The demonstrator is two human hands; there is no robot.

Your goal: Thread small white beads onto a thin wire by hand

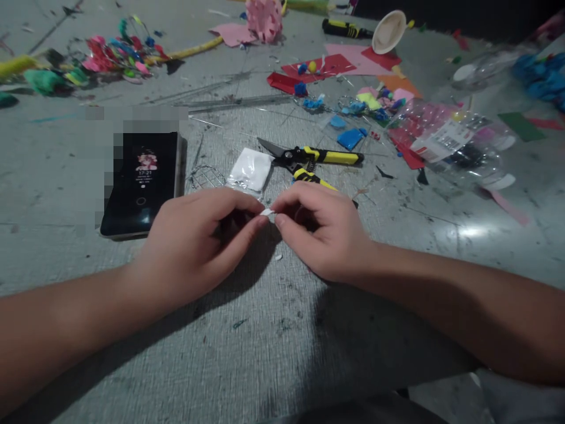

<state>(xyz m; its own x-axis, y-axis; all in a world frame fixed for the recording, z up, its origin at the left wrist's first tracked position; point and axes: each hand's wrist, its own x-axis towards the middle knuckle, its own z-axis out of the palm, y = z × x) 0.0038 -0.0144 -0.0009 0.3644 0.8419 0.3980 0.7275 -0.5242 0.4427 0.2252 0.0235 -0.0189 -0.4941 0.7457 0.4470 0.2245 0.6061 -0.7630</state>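
My left hand (188, 235) pinches one end of a small white piece of clay (267, 212) between thumb and forefinger. The thumb and fingertips of my right hand (331, 229) close on its other end, so the two hands nearly meet. Just beyond them lies a white block in a clear plastic wrapper (251, 169). Black-and-yellow pruning shears (333, 156) rest open behind my right hand, which partly covers the lower handle. A bent wire grid shape (207, 176) lies beyond my left hand. One tiny white scrap (278, 257) is on the table below the fingers.
A smartphone (143, 182) with its screen lit lies left of my left hand. Clear plastic packaging (459, 144) stands at the right. Farther back are colourful clay bits (106, 56), red paper (320, 68), a screwdriver-like handle (342, 28) and a paper cup (389, 32).
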